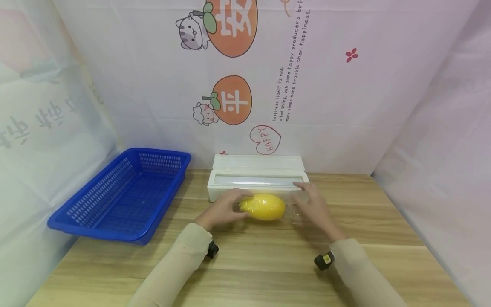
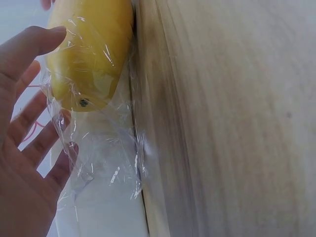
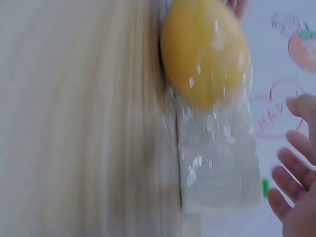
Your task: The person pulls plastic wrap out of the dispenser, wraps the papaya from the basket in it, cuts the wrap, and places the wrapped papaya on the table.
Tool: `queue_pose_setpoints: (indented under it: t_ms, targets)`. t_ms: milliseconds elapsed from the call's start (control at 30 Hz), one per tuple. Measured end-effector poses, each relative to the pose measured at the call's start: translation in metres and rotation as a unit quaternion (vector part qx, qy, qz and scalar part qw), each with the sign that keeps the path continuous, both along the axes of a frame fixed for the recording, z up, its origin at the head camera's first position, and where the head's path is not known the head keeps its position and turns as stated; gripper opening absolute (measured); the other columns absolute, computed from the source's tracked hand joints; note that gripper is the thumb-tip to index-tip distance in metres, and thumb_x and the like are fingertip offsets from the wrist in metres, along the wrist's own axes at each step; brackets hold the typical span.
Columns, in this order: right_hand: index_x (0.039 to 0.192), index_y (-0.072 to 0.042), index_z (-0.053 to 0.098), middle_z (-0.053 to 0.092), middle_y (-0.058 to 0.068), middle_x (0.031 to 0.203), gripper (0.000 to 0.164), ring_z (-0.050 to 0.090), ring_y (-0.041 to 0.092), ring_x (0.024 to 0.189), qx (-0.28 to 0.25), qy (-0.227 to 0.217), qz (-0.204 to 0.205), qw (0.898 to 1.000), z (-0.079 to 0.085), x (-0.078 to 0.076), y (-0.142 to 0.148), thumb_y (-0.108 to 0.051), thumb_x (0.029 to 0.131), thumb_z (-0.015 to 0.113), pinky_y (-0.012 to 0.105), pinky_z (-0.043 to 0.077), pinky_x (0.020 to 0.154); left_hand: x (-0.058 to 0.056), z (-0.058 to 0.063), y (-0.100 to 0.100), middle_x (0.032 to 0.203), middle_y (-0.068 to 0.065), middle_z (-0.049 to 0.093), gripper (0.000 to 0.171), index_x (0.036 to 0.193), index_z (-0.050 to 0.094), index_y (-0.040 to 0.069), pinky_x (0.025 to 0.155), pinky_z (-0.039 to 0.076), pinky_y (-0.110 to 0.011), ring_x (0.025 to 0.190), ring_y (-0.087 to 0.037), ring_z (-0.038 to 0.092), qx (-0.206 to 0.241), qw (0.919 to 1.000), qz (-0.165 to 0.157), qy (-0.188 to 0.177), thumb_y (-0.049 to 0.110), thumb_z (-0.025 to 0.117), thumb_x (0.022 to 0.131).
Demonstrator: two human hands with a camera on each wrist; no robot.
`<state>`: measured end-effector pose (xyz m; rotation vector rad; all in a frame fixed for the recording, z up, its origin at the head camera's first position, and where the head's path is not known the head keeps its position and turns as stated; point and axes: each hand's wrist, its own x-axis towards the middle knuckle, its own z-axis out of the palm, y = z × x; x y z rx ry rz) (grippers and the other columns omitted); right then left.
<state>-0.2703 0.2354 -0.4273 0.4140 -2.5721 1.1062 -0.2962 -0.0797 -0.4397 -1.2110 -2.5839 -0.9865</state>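
A smooth yellow melon (image 1: 265, 207) lies on its side in front of a long white cling film box (image 1: 245, 195). Clear cling film (image 2: 106, 163) covers it and trails loose past both ends. My left hand (image 1: 226, 207) is at its left end, thumb and fingers spread; in the left wrist view the thumb tip overlaps the melon, and I cannot tell whether it presses. Apart from the melon's right end, my right hand (image 1: 312, 207) has its fingers spread, near loose film (image 3: 212, 148) and the box's right corner.
The box's lid (image 1: 258, 163) stands raised at the back, against the printed white cloth (image 1: 318, 140). A blue plastic basket (image 1: 153, 228) sits at the left of the wooden table (image 1: 264, 273). White cloth also hangs along both sides.
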Motion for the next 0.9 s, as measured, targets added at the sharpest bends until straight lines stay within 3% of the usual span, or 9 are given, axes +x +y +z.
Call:
queue_pose_setpoints:
  t_ms: [133,300,400,633,767,900]
  targets:
    - [0.139,0.004,0.052,0.046,0.029,0.142,0.056,0.042,0.045,0.131,0.011,-0.004,-0.045,0.999,0.000,-0.018,0.017,-0.033,0.099,0.066,0.063,0.033,0.108,0.000,0.001,-0.001,0.136,-0.001,0.059,0.058,0.137,0.058,0.012,0.110,0.039,-0.038,0.126,-0.017,0.052,-0.005,1.0000,0.002,-0.002,0.026,0.082,0.086]
    - [0.147,0.006,0.042,0.038,0.031,0.149,0.069,0.032,0.048,0.138,0.015,-0.051,-0.040,0.998,-0.004,-0.031,0.032,-0.042,0.100,0.061,0.065,0.026,0.111,0.000,0.003,-0.001,0.135,-0.001,0.060,0.056,0.135,0.059,0.011,0.110,0.039,-0.039,0.126,-0.018,0.052,-0.008,1.0000,0.003,-0.001,0.024,0.082,0.086]
    - [0.153,0.002,0.034,0.032,0.027,0.155,0.076,0.032,0.047,0.140,-0.007,-0.084,-0.022,0.996,-0.008,-0.035,0.037,-0.048,0.101,0.057,0.064,0.028,0.111,0.001,0.004,-0.001,0.134,-0.001,0.060,0.055,0.134,0.059,0.011,0.109,0.040,-0.038,0.125,-0.018,0.052,-0.004,1.0000,0.004,-0.002,0.023,0.082,0.086]
    - [0.160,-0.016,0.023,0.022,0.020,0.162,0.080,0.045,0.048,0.130,-0.047,-0.153,-0.005,0.987,-0.018,-0.037,0.045,-0.055,0.098,0.056,0.061,0.040,0.104,-0.001,0.004,0.000,0.133,0.001,0.060,0.052,0.133,0.060,0.013,0.109,0.040,-0.038,0.125,-0.016,0.052,0.000,1.0000,0.006,-0.005,0.023,0.081,0.087]
    - [0.161,-0.023,0.023,0.023,0.023,0.161,0.080,0.044,0.047,0.132,-0.060,-0.168,0.000,0.984,-0.022,-0.038,0.050,-0.058,0.097,0.056,0.061,0.039,0.105,-0.007,0.003,0.003,0.131,0.004,0.059,0.048,0.131,0.061,0.018,0.107,0.041,-0.037,0.124,-0.014,0.051,0.003,0.9999,0.011,0.004,0.025,0.079,0.088]
    - [0.161,-0.025,0.022,0.024,0.025,0.160,0.080,0.042,0.048,0.134,-0.060,-0.172,0.004,0.983,-0.023,-0.038,0.052,-0.058,0.097,0.057,0.060,0.039,0.105,-0.014,0.014,0.014,0.129,0.005,0.059,0.043,0.129,0.063,0.019,0.107,0.041,-0.036,0.123,-0.013,0.051,0.000,0.9999,0.011,0.007,0.028,0.077,0.090]
